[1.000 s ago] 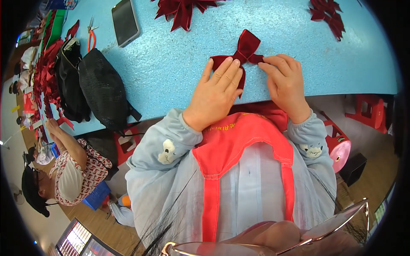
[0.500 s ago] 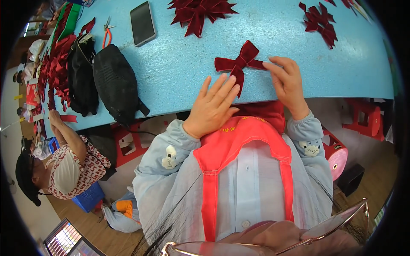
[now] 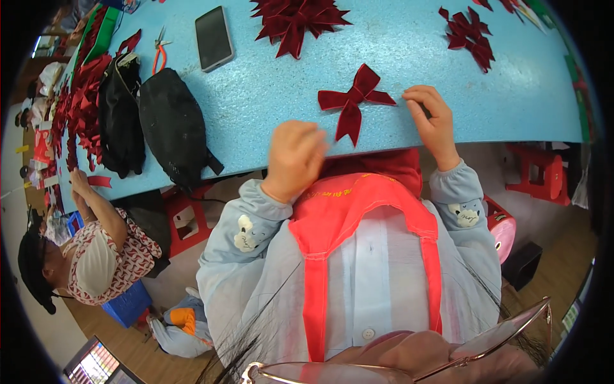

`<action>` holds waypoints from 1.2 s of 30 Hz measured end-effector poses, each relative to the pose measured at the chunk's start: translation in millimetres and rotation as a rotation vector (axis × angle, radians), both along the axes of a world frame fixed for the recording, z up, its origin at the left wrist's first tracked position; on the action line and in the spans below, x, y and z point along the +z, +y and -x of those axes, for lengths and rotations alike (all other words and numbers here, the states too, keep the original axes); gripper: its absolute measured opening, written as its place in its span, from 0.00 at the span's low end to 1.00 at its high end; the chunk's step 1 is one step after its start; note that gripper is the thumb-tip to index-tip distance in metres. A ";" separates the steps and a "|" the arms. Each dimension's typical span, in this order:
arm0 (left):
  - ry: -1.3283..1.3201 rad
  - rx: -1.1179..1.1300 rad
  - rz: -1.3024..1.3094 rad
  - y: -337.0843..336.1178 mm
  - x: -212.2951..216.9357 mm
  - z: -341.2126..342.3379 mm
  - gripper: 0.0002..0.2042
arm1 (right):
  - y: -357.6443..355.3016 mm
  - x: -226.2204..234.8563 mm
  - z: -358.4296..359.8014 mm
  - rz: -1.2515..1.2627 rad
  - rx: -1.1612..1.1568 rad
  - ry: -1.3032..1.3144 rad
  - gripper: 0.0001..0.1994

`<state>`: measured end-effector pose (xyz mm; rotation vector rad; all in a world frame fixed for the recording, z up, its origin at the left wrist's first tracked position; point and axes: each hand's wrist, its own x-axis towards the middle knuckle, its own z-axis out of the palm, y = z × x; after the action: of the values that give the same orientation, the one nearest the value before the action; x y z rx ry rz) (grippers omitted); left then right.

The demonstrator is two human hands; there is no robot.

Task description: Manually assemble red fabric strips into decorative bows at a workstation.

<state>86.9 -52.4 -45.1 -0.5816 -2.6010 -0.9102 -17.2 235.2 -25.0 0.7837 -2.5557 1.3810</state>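
Note:
A dark red velvet bow (image 3: 355, 97) lies flat near the table's front edge, its loops and tails spread. My left hand (image 3: 295, 157) is off to its left, over the table edge, touching nothing that I can see; motion smears its fingers. Just right of the bow is my right hand (image 3: 433, 125), fingers bent, thumb and fingertips apart with nothing between them. A narrow strip of blue tabletop shows between that hand and the bow's right tail.
The blue table (image 3: 268, 96) carries a pile of red bows (image 3: 297, 22), more bows (image 3: 471, 37), a phone (image 3: 214, 38), orange-handled cutters (image 3: 160, 54) and black pouches (image 3: 171, 121). At the left, a co-worker's hands (image 3: 82, 185) rest near a red ribbon. Red stools (image 3: 540, 173) stand below.
My left hand has lifted off the bow and drawn back to the left. My right fingertips have come away from the bow's right tail. The bow stays on the table.

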 end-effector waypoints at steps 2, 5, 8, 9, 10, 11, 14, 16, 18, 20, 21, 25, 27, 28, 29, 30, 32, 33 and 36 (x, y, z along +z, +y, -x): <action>0.000 0.119 -0.050 4.1 20.1 26.1 0.20 | 6.6 1.4 10.6 0.101 -0.084 -0.007 0.08; 0.002 0.209 -0.032 16.3 35.9 60.6 0.18 | -6.5 4.7 24.4 0.062 -0.042 0.004 0.08; 0.015 0.171 0.120 34.6 42.7 75.2 0.18 | -13.4 -0.5 32.6 -0.010 -0.029 0.048 0.07; 0.016 0.159 0.176 43.4 46.8 79.1 0.18 | -12.4 -3.3 34.5 -0.037 0.006 0.089 0.07; 0.016 0.150 0.233 51.9 50.7 82.4 0.18 | -9.8 -3.0 33.9 -0.040 -0.025 0.102 0.07; 0.011 0.155 0.294 58.0 52.1 84.0 0.17 | -8.8 -4.7 31.2 -0.017 -0.032 0.105 0.07; -0.026 0.116 0.296 67.8 49.0 83.7 0.18 | -7.3 -7.6 26.6 0.038 -0.044 0.100 0.06; -0.060 0.108 0.307 71.7 43.8 87.0 0.18 | -8.6 -8.5 27.4 0.045 -0.025 0.115 0.07; -0.086 0.075 0.295 70.6 37.1 91.5 0.18 | -6.1 -10.4 30.6 0.063 0.000 0.109 0.07; -0.143 0.106 0.321 67.5 39.0 90.1 0.18 | -4.4 -14.5 34.9 0.025 0.014 0.182 0.06; -0.082 0.064 0.280 69.3 41.6 93.3 0.18 | -6.0 -15.4 33.3 0.039 -0.014 0.149 0.06; 0.068 0.046 0.147 55.7 43.1 95.0 0.19 | -4.0 3.6 29.4 0.091 0.015 -0.008 0.07; 0.029 0.121 0.144 40.9 38.3 96.1 0.18 | -7.1 7.0 34.1 0.037 0.006 -0.006 0.08; 0.006 0.177 0.127 32.9 35.9 96.2 0.18 | -10.9 8.9 36.5 0.006 -0.002 0.000 0.08; -0.016 0.230 0.103 27.8 33.9 93.9 0.17 | -14.4 11.6 36.3 0.006 0.010 -0.006 0.08; -0.021 0.240 0.102 25.5 33.3 93.0 0.17 | -18.0 14.8 36.8 -0.101 0.027 0.016 0.09; -0.114 0.205 0.101 25.8 33.6 93.3 0.14 | -25.7 19.8 38.2 -0.318 0.060 0.071 0.10; -0.156 0.187 0.099 26.5 34.0 92.8 0.13 | -28.2 19.9 37.5 -0.321 0.068 0.076 0.10; -0.203 0.177 -0.029 29.1 27.1 80.1 0.11 | -29.8 16.0 33.6 -0.393 0.084 0.031 0.09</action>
<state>6.8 -23.3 -18.0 -0.2575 -2.7583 -0.9920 -50.7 205.4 -9.0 0.9683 -2.8374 0.8815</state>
